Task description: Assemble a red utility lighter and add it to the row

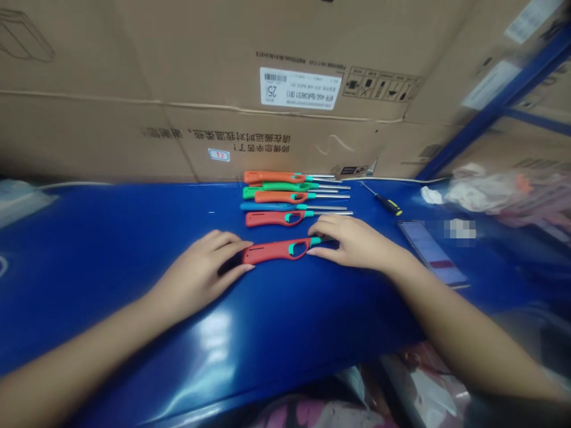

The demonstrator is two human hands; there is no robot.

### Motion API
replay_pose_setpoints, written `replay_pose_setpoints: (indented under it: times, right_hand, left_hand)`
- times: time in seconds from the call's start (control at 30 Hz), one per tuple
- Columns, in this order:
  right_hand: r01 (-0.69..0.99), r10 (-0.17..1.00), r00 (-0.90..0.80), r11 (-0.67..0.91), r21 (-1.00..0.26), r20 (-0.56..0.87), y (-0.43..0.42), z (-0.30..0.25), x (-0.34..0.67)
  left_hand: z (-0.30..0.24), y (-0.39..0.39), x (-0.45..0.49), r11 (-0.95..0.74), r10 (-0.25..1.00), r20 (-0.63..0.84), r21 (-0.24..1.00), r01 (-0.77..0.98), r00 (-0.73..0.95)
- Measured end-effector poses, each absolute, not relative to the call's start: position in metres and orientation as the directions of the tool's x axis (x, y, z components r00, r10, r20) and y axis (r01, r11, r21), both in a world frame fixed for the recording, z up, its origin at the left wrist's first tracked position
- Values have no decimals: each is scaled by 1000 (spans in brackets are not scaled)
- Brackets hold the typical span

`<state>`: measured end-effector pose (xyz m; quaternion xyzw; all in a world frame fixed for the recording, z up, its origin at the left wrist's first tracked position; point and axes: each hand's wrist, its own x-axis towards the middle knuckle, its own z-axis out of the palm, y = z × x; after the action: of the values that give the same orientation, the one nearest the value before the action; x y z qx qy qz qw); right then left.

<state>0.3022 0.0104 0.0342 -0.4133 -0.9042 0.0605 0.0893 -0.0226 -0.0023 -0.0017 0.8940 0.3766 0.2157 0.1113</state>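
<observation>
Red lighter (pixel 276 250) lies mid-frame on blue worktop (pixel 111 238), below a row of lighters (pixel 285 199). Left hand (pixel 205 267) fingers loosely spread, touching its butt. Right hand (pixel 352 241) covers the nozzle, pinch unclear. Likely light, stiff, smooth plastic; best gripped at the handle.

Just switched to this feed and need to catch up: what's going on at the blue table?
A person has both hands on the blue table, one at each end of a red lighter. The left hand lies open, its fingers touching the handle end. The right hand covers the nozzle end; whether it grips is unclear. Behind it lies a row of lighters. A screwdriver and a phone lie to the right.
</observation>
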Motion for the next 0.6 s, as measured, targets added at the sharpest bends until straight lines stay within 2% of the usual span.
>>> replay_pose_setpoints:
  times: [0.07, 0.13, 0.2, 0.27, 0.37, 0.47, 0.6]
  right_hand:
    - [726, 764, -610, 645, -239, 210, 14, 35, 306]
    - [767, 790, -516, 598, -233, 330, 21, 35, 314]
    - [890, 862, -332, 421, -175, 382, 30, 36, 327]
    - [993, 942, -45, 78, -87, 331, 38, 37, 345]
    - [972, 941, 235, -235, -32, 244, 48, 34, 375]
    - [906, 896, 419, -424, -2, 149, 56, 28, 396]
    - [870, 863, 490, -493, -5, 122, 61, 24, 407]
  left_hand:
    - [0, -3, -23, -692, 721, 285, 338, 638, 631]
    - [1, -3, -23, -690, 723, 280, 330, 644, 631]
    - [2, -3, -23, -690, 723, 287, 329, 645, 628]
    - [2, -4, -23, -690, 723, 294, 330, 644, 625]
    - [1, -3, -24, -694, 719, 299, 339, 635, 627]
    - [1, -4, -24, -695, 718, 298, 348, 629, 629]
    - [2, -5, -22, -688, 725, 298, 358, 631, 621]
